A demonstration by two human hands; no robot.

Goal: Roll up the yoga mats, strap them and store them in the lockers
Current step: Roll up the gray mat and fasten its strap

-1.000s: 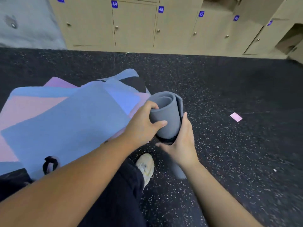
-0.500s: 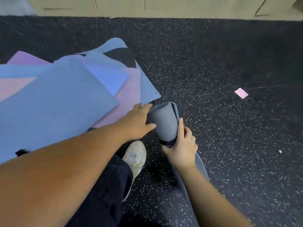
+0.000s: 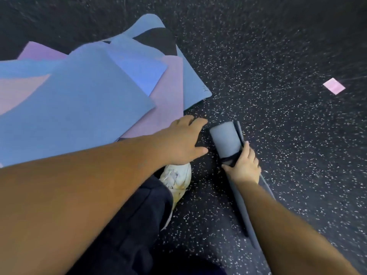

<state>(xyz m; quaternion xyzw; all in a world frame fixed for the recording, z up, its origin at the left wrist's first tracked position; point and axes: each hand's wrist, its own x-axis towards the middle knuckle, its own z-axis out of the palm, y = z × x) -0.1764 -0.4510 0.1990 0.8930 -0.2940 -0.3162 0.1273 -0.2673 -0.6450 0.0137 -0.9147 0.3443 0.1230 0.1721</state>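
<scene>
A rolled grey yoga mat (image 3: pixel 225 138) lies low over the dark speckled floor, with a black strap (image 3: pixel 228 160) round it near its far end. My right hand (image 3: pixel 243 165) grips the roll at the strap. Just left of the roll, my left hand (image 3: pixel 182 140) hovers with relaxed fingers, apart from the mat and holding nothing. To the left, several flat mats (image 3: pixel 79 100) in blue, pink and black lie overlapped in a loose pile.
My white shoe (image 3: pixel 176 178) and dark trouser leg (image 3: pixel 127 231) are below my left hand. A small pink paper square (image 3: pixel 334 86) lies on the floor at the right. Speckled black flooring (image 3: pixel 278 56) stretches ahead and to the right.
The view tilted down and the lockers left the frame. The rolled mat came down toward the floor. My left hand let go of the roll and now hovers beside it.
</scene>
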